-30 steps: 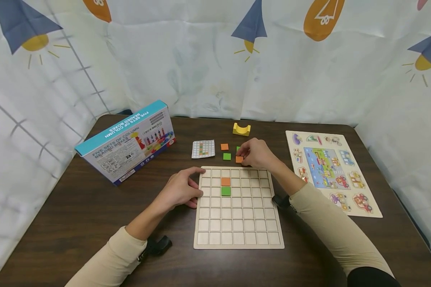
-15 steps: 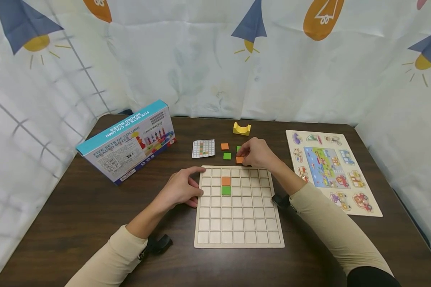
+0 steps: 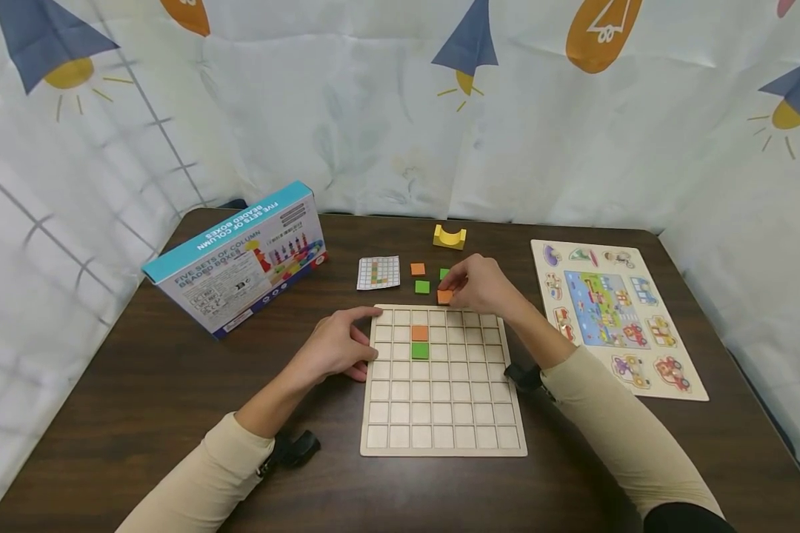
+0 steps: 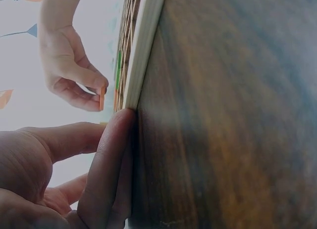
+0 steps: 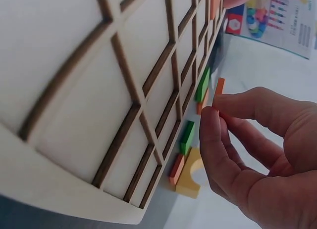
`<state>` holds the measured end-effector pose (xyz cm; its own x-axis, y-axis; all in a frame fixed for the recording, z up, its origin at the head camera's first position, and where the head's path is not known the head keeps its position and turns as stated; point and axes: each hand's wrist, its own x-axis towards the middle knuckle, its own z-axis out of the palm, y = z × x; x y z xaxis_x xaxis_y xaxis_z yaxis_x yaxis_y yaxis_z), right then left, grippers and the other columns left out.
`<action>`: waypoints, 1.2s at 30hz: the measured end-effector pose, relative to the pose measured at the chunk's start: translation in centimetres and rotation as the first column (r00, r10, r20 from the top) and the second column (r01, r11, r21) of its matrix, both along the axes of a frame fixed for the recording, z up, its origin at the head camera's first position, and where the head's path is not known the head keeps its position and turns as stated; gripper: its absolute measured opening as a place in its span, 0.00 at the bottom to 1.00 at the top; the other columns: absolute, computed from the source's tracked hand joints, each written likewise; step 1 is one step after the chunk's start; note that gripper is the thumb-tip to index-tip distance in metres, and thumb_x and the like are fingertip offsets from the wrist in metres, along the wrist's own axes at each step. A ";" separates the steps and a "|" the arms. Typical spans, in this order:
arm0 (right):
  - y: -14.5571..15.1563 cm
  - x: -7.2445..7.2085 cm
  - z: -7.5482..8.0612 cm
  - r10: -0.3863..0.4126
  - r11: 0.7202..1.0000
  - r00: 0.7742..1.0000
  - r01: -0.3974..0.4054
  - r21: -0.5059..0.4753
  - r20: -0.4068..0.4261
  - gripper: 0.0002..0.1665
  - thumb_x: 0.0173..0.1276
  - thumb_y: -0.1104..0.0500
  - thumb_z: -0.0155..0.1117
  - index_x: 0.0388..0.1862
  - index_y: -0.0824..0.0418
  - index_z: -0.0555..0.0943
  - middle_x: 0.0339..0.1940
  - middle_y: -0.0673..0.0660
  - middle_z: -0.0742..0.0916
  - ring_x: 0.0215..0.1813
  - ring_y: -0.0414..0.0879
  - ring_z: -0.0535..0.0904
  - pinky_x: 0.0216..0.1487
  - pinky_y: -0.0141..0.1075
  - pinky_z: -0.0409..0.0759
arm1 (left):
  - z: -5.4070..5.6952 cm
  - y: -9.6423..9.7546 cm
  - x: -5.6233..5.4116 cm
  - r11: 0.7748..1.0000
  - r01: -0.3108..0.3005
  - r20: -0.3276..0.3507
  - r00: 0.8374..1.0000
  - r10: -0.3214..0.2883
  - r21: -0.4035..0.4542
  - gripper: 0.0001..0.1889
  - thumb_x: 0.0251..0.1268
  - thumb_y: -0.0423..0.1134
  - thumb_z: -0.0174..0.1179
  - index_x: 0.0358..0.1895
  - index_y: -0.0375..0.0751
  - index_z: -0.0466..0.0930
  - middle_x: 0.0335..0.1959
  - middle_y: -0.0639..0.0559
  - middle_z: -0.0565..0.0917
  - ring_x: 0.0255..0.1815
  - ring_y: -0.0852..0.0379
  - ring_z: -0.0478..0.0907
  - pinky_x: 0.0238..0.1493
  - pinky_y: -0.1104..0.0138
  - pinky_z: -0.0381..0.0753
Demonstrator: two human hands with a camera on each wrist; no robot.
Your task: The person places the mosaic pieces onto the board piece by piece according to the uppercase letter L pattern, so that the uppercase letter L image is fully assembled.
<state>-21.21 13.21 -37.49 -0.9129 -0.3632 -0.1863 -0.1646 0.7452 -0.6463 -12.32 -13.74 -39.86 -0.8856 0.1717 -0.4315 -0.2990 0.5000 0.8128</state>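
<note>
My right hand (image 3: 483, 287) pinches an orange square tile (image 5: 219, 88) between thumb and fingertips, just beyond the far edge of a wooden grid board (image 3: 440, 400). Along the board's left edge, my left hand (image 3: 336, 344) rests its extended thumb and fingers; in the left wrist view a finger (image 4: 111, 155) presses the rim. Set in the grid are an orange tile (image 3: 419, 333) and, directly below it, a green tile (image 3: 420, 351). Loose behind the board lie a green tile (image 3: 423, 286), an orange tile (image 3: 418, 269) and another green tile (image 3: 444, 273). Another orange one (image 5: 177, 168) shows in the right wrist view.
A small card with a coloured grid pattern (image 3: 378, 273) lies behind the board. Further back stands a yellow arch block (image 3: 450, 237). To the left is a cardboard box (image 3: 240, 263); a vehicle picture puzzle (image 3: 613, 314) lies at the right, beside the right forearm.
The orange tile in my right fingertips now shows slightly nearer the board's far edge. My left hand keeps its place on the rim. The head view has shifted slightly.
</note>
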 end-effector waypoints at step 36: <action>-1.2 6.7 1.3 0.025 0.997 0.999 -0.023 -0.073 0.027 0.15 0.56 0.72 0.75 0.40 0.58 0.90 0.34 0.51 0.88 0.37 0.45 0.82 0.40 0.35 0.84 | -0.2 -0.1 -0.2 1.000 -0.005 0.009 1.000 0.004 0.023 0.39 0.59 0.24 0.71 0.75 0.50 0.72 0.42 0.38 0.81 0.21 0.52 0.86 0.25 0.58 0.92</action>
